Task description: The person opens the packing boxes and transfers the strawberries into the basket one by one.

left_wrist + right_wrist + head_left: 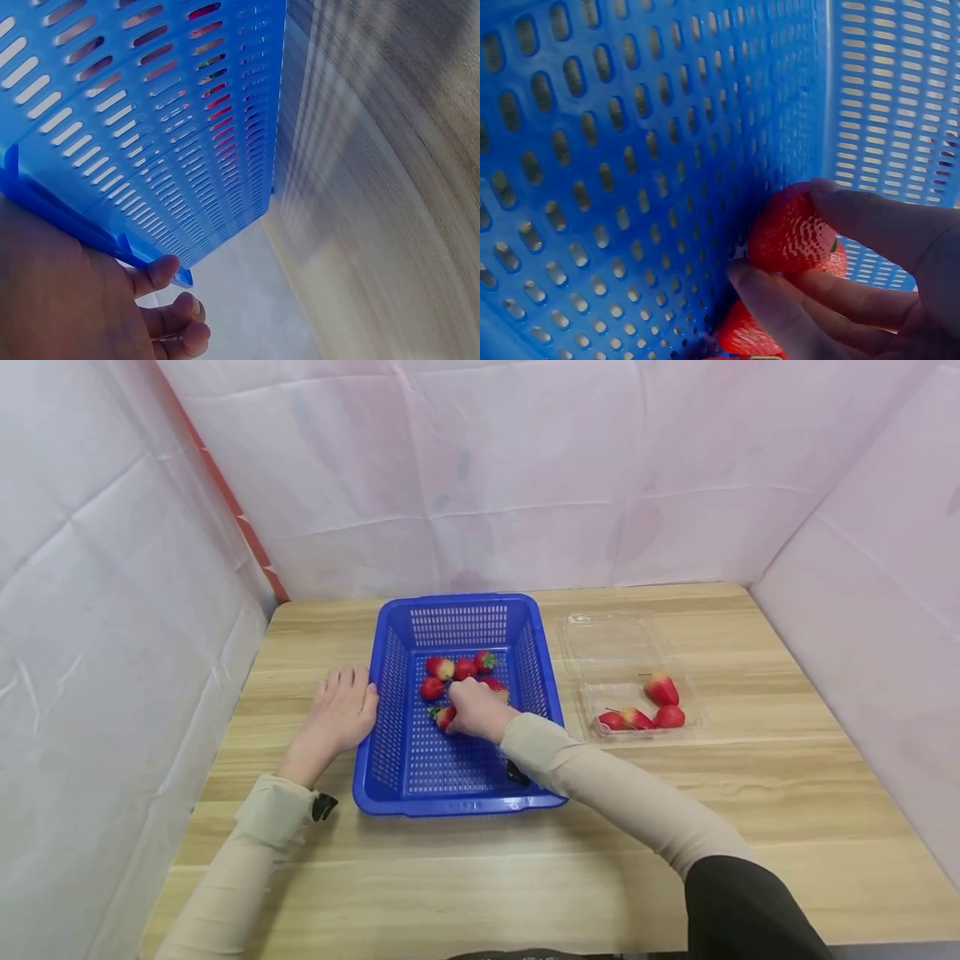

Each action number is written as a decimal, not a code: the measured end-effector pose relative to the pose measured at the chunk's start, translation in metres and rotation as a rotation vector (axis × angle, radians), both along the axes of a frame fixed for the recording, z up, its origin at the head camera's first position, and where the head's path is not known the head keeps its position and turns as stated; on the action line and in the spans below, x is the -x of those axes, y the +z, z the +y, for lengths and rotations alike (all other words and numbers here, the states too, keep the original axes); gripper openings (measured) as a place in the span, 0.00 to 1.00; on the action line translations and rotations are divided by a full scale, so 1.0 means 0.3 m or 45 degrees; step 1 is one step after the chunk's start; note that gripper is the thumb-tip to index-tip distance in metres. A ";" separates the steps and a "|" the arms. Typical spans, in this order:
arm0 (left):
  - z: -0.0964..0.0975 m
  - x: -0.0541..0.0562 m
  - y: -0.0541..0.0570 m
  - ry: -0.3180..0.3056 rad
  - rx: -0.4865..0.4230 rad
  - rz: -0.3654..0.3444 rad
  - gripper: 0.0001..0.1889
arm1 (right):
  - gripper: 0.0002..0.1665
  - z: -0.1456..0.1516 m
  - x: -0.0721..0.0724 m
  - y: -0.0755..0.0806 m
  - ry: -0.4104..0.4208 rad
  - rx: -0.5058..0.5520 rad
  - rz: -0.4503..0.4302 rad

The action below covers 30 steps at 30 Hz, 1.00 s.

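A blue plastic basket (459, 807) with slotted walls holds several red strawberries, some with yellowish patches, others with green leaves. Inside it, my right hand (480, 708) reaches down and pinches a strawberry (789, 229) between thumb and fingers, as the right wrist view shows. Another strawberry (750, 330) lies just below those fingers. My left hand (341, 710) rests against the outside of the basket's left rim, its fingers pointing away from me. From the left wrist, its thumb and fingers look loosely bent beside the rim (82, 236). The right hand partly covers the fruit under it.
To the right of the basket stands a clear plastic clamshell box (611, 672), lid folded back, with several strawberries (662, 690) in its front part. Both containers are on a wood-grain table (675, 793). White sheeting (525, 477) encloses the back and sides.
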<state>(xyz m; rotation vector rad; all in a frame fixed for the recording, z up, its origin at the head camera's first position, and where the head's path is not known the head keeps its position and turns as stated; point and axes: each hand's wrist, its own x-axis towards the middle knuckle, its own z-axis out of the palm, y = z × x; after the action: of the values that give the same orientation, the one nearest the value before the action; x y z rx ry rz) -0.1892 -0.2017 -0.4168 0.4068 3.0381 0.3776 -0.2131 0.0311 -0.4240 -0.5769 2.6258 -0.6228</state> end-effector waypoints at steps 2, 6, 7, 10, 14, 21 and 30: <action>0.001 -0.001 0.002 0.001 -0.003 0.002 0.17 | 0.17 -0.004 0.000 -0.004 0.006 -0.003 -0.006; 0.001 0.001 0.000 0.009 -0.004 0.009 0.17 | 0.18 -0.013 -0.003 -0.009 0.019 -0.015 -0.008; 0.001 0.001 0.000 0.010 -0.004 0.011 0.17 | 0.19 -0.015 -0.003 -0.010 0.025 -0.020 0.000; -0.001 0.002 -0.002 0.009 -0.004 0.011 0.17 | 0.19 -0.019 -0.003 -0.013 0.027 -0.032 0.015; -0.003 0.002 -0.002 0.007 -0.005 0.009 0.17 | 0.20 -0.021 -0.003 -0.014 0.034 -0.032 0.049; -0.003 0.004 0.000 0.006 0.001 0.017 0.18 | 0.19 -0.019 -0.001 -0.012 0.048 -0.032 0.040; 0.003 0.001 0.003 0.018 0.012 0.026 0.17 | 0.18 -0.010 0.000 -0.001 0.060 -0.025 -0.023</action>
<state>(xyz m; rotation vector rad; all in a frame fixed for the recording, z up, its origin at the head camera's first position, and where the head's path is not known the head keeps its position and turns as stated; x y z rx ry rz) -0.1896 -0.2007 -0.4159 0.3911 3.0627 0.3626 -0.2130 0.0280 -0.4244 -0.6227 2.5904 -0.5842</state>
